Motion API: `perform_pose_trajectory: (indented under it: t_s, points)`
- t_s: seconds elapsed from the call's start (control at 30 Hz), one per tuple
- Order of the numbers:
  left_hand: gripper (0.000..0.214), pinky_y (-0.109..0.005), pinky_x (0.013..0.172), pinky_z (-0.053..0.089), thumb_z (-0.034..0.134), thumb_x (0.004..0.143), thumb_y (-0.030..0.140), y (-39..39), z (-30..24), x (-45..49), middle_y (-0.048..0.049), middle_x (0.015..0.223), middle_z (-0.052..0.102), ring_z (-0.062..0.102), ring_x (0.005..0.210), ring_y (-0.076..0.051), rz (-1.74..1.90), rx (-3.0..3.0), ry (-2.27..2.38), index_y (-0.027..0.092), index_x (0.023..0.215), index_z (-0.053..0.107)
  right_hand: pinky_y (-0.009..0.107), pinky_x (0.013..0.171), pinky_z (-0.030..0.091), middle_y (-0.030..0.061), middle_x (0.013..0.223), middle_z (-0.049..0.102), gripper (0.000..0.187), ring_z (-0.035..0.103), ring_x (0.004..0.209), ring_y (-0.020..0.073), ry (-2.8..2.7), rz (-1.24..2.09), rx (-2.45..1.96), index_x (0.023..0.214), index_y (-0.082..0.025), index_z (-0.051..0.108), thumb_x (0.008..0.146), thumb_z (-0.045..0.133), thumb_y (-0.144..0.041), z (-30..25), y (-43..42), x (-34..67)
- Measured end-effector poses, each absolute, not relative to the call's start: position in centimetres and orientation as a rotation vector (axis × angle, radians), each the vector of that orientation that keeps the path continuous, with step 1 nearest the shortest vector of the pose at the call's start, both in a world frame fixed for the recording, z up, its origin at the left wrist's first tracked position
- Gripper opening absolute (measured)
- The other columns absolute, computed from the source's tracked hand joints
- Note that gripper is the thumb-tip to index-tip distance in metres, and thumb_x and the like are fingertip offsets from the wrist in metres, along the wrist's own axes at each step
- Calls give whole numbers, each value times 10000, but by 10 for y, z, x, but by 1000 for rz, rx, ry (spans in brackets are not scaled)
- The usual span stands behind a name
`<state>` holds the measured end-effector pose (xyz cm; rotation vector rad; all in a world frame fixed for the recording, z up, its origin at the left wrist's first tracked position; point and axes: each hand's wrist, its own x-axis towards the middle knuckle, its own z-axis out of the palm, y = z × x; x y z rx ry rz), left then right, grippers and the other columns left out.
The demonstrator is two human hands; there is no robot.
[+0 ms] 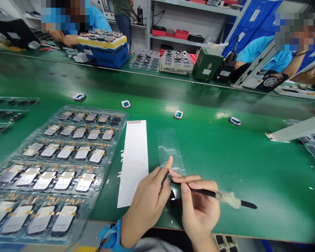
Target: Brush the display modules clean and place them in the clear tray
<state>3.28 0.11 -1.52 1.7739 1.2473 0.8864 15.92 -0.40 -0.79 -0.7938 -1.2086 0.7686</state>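
Observation:
My left hand (149, 196), a blue band at its wrist, pinches a small dark part (165, 177) between thumb and fingers; most of it is hidden. My right hand (201, 203) grips slim black tweezers (203, 191) with pale wrapping round the rear half. Their tip meets the dark part at the left fingertips. Below and between the hands a glossy black piece (174, 203) shows partly; I cannot tell whether it is held. Just beyond the fingers lies a clear plastic strip (169, 143). A white paper strip (133, 157) with tiny scraps is left of it.
A clear tray (99, 182) of watch-sized screens fills the left side. Several small watch cases, one a pinkish case (178, 114), sit along the green belt (152, 91). A white metal bar (296, 127) juts in at right. Co-workers in blue sit across the bench.

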Motion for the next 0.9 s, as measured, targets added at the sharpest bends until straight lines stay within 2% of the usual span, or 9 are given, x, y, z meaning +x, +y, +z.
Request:
perform_pose_trajectory:
  t_s: [0.13,0.2,0.33,0.43,0.5,0.57,0.67,0.77,0.9]
  points:
    - [507,-403,937,521,314,1033,230,3,-12,36,-94,1223,638,632,1088,-227,874,1799,1263,254,1539,292,377,841,648,33,918,720,220,746,966,185,-1223,719,-811,983,-206,530,918,529,5,-7,-3,160]
    - [437,-388,908,530,321,1035,229,-3,-9,36,-108,1198,657,648,1076,-231,914,1806,1298,213,1469,367,386,820,655,36,917,727,215,750,933,184,-1197,678,-816,984,-200,530,911,544,1,-7,-3,161]
    - [189,-293,650,542,355,1027,218,-32,4,13,-45,889,687,684,755,-188,1112,1795,1465,240,1168,480,440,761,668,48,881,722,207,759,841,214,-1105,557,-827,987,-169,533,879,604,-6,-10,-1,166]
    - [172,-264,575,524,425,1008,263,-50,30,-36,-31,879,679,676,687,-174,1238,1866,1759,272,1177,460,452,721,675,46,842,711,210,759,797,225,-1067,525,-825,966,-153,538,852,643,-11,-12,2,166]
    - [173,-239,471,452,462,994,311,-46,54,-78,29,716,651,610,516,-146,1017,2008,1852,281,1162,487,445,708,678,43,829,707,212,758,786,223,-1066,509,-813,953,-147,542,840,655,-8,-12,3,166]
    - [168,-215,420,360,434,996,353,-23,78,-118,83,564,582,489,388,-111,712,2050,1901,263,1117,510,444,693,680,39,816,708,215,759,777,228,-1085,489,-803,943,-145,545,828,663,-7,-11,3,165]
    - [250,-168,530,335,373,988,368,36,93,-158,87,560,549,444,466,-63,566,2052,1838,190,1093,515,456,687,679,29,806,709,217,759,765,235,-1108,473,-824,933,-155,546,818,677,-26,-10,2,163]
    - [243,-181,535,355,418,970,379,99,77,-173,73,591,588,497,510,-90,537,2032,1836,191,1085,521,464,690,677,26,811,711,221,761,763,236,-1110,479,-846,932,-168,550,817,693,-45,-12,1,162]
    - [207,-202,493,356,441,988,336,156,40,-169,91,501,458,490,478,-114,545,1994,1893,191,1065,566,432,686,679,34,816,719,211,768,763,237,-1115,512,-857,930,-175,552,828,689,-51,-13,2,161]
